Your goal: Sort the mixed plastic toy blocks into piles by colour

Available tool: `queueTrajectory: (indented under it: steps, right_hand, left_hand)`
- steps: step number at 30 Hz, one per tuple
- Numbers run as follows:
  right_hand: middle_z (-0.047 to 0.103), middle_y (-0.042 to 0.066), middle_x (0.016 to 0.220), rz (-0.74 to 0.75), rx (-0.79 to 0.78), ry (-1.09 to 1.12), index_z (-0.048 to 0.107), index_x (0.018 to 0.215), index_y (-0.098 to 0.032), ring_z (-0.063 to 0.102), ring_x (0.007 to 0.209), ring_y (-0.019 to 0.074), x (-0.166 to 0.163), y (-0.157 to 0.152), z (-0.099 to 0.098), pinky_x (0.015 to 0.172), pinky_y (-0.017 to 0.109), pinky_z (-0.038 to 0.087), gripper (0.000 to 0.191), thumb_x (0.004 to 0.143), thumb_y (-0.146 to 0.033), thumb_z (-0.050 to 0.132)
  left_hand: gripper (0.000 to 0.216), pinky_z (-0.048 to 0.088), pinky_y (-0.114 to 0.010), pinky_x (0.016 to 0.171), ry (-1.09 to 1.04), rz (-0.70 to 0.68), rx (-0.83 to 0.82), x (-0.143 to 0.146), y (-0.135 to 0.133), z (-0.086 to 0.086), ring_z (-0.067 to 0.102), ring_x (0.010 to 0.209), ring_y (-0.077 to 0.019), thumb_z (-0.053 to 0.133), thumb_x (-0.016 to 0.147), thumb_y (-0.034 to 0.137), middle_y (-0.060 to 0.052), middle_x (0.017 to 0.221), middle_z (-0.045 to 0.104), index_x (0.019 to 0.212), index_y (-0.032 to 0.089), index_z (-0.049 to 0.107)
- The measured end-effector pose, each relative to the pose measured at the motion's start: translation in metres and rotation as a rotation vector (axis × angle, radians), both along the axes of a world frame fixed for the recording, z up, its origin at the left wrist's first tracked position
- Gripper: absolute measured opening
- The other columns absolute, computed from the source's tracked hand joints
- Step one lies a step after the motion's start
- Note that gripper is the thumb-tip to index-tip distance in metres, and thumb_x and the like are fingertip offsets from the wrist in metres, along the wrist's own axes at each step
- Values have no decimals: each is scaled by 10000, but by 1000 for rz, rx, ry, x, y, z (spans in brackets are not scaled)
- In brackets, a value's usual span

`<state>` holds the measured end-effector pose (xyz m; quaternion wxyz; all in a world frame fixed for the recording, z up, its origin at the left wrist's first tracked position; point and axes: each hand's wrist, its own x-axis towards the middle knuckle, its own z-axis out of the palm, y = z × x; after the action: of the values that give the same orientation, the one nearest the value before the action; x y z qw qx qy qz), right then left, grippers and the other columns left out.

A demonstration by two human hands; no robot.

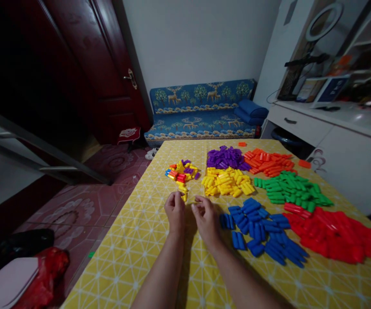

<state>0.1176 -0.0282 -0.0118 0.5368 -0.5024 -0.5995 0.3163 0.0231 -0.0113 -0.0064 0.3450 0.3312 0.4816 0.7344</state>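
My left hand (174, 209) is closed in a pinch on a yellow plastic building piece (184, 198), the near end of a short yellow row. That row leads up to a small cluster of joined yellow, purple, orange, red and blue pieces (180, 177). Just to the right, my right hand (205, 216) hovers over the cloth with thumb and forefinger curled but apart; nothing shows between them. A heap of yellow pieces (226, 182) lies beyond the right hand, and a spread of blue pieces (254, 225) is to its right.
Purple (226, 158), orange (269, 163), green (296, 189) and red pieces (336, 231) lie in heaps on the yellow patterned tablecloth (134, 257). Behind the table stands a blue sofa (192, 120); a white cabinet (343, 150) flanks the right side.
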Motion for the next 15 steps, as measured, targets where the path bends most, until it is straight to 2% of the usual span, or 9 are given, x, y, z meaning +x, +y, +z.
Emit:
queueTrajectory:
  steps: [3, 5, 7, 10, 13, 15]
  right_hand:
    - [686, 87, 949, 39, -11, -34, 638, 1027, -168, 649, 785, 182, -3, -4, -9, 731, 311, 530, 225, 858, -273, 531]
    - [690, 81, 960, 55, -12, -36, 649, 999, -178, 655, 805, 181, -2, -3, -11, 739, 306, 530, 205, 860, -259, 521]
    - [694, 76, 961, 63, -15, -28, 655, 978, -185, 663, 819, 180, 0, -2, -11, 736, 296, 530, 193, 863, -255, 516]
    - [699, 67, 932, 65, -12, -28, 662, 969, -187, 669, 797, 174, 0, -2, -10, 719, 281, 528, 193, 865, -257, 514]
    - [703, 64, 930, 59, -11, -30, 667, 970, -191, 669, 792, 169, -1, -3, -9, 718, 272, 525, 193, 866, -259, 519]
    - [705, 62, 933, 56, -18, -29, 669, 968, -195, 668, 801, 168, -1, -3, -8, 723, 270, 523, 188, 865, -252, 522]
  left_hand:
    - [273, 271, -198, 464, 77, 231, 21, -8, 0, 1, 331, 450, -71, 548, 868, 406, 86, 500, 346, 739, 169, 585]
    - [248, 350, -205, 536, 151, 311, 16, -14, 4, 0, 442, 543, -91, 508, 886, 375, 54, 579, 452, 800, 168, 615]
    - [213, 427, -230, 660, 233, 356, -9, -21, 11, -3, 559, 731, -126, 493, 883, 334, -6, 773, 595, 895, 173, 632]
    - [247, 471, -307, 814, 432, 364, -66, -35, 32, -4, 589, 975, -191, 516, 844, 281, -76, 1083, 636, 1053, 199, 618]
    - [381, 413, -392, 1004, 838, 327, -99, -42, 59, 2, 531, 1159, -247, 596, 790, 282, -115, 1233, 580, 1164, 210, 613]
    - [470, 363, -431, 1063, 1115, 260, -180, -40, 77, 10, 457, 1266, -296, 652, 765, 342, -141, 1367, 491, 1219, 226, 616]
